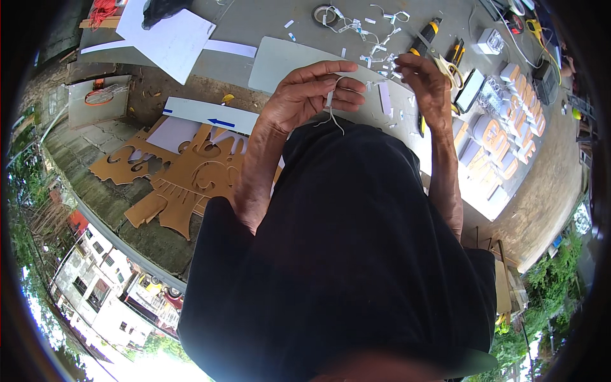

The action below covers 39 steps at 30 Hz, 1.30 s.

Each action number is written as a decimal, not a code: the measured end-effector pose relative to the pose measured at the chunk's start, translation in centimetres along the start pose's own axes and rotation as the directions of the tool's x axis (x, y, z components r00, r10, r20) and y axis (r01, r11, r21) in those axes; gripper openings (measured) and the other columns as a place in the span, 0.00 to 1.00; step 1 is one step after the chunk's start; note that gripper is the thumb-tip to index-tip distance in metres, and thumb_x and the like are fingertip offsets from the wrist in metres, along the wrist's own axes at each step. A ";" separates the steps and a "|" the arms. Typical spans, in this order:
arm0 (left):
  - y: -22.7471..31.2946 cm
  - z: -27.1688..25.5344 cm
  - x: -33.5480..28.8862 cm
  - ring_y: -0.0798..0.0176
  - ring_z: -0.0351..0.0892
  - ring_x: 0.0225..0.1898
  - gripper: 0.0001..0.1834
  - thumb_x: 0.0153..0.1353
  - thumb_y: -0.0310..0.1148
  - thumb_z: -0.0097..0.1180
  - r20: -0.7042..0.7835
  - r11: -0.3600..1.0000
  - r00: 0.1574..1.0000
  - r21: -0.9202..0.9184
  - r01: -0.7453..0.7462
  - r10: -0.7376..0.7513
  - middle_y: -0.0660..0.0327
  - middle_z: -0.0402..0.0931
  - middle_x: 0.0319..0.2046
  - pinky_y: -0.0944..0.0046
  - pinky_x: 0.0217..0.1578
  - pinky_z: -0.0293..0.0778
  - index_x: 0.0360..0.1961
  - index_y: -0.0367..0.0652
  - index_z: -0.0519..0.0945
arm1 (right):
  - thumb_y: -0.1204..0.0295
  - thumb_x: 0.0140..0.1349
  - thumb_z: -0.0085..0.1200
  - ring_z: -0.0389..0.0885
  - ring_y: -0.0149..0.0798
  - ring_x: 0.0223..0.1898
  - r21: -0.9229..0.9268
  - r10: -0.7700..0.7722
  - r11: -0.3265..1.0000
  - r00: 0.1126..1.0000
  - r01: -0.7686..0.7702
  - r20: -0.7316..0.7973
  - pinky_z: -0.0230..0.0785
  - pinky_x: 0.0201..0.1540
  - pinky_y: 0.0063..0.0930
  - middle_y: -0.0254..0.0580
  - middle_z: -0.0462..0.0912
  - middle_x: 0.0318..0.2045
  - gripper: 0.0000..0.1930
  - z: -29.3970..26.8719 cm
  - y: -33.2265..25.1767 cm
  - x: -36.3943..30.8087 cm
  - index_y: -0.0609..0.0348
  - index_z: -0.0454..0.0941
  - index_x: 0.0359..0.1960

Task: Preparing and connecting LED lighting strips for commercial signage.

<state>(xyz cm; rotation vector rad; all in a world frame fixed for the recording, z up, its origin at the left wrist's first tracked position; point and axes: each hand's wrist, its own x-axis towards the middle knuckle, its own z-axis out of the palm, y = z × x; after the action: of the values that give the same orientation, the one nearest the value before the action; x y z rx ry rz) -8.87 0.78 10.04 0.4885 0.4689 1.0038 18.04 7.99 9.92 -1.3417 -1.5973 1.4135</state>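
Note:
My left hand (309, 95) is raised over the near edge of the work table, its fingers partly stretched. Between thumb and fingers it holds a thin white wire (331, 113) with a small white piece on it; the loose ends dangle below. To the right, my right hand (428, 89) is bent at the wrist, thumb and fingertips drawn together. Whatever is in that pinch is too small to make out. Just beyond the hands, a tangled string of small white modules on wire (375, 48) lies on the table, with little white scraps around it.
A tape roll (323, 16), a black-and-yellow cutter (425, 37) and cream-handled scissors (449, 71) lie on the table. Several block letters (503, 143) stand at right. White sheets (167, 35) lie far left. Brown cut-out panels (197, 169) rest below the table, at left.

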 end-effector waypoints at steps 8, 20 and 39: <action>0.3 0.0 -0.1 0.41 0.81 0.53 0.28 0.72 0.23 0.40 0.044 0.993 0.998 -0.115 0.037 -0.033 0.30 0.72 0.55 0.48 0.55 0.81 0.71 0.27 0.55 | 0.77 0.60 0.59 0.80 0.47 0.56 -0.162 -0.205 0.945 0.899 0.285 0.388 0.71 0.60 0.42 0.41 0.83 0.54 0.22 3.5 -1.0 -0.6 0.52 0.78 0.57; 0.2 0.9 -0.5 0.41 0.81 0.54 0.26 0.73 0.23 0.39 0.017 0.998 1.000 -0.055 0.017 -0.017 0.28 0.71 0.56 0.50 0.54 0.82 0.70 0.26 0.56 | 0.75 0.63 0.60 0.85 0.43 0.46 -0.180 -0.223 0.936 0.905 0.302 0.361 0.74 0.53 0.39 0.43 0.87 0.43 0.13 3.3 -1.5 -1.1 0.58 0.82 0.49; -1.2 2.8 1.6 0.48 0.80 0.56 0.17 0.72 0.26 0.50 -0.419 0.985 0.894 0.122 -0.118 0.159 0.41 0.78 0.52 0.55 0.59 0.79 0.57 0.26 0.74 | 0.72 0.63 0.63 0.85 0.35 0.39 0.009 -0.185 0.982 0.964 0.187 0.193 0.76 0.45 0.31 0.40 0.86 0.36 0.11 3.2 -3.0 -3.4 0.60 0.82 0.46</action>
<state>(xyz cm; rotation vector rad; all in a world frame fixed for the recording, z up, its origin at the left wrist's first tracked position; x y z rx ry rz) -5.73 1.16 11.34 0.3869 0.8881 1.2382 15.28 3.97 12.61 -1.0532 -1.8057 1.4575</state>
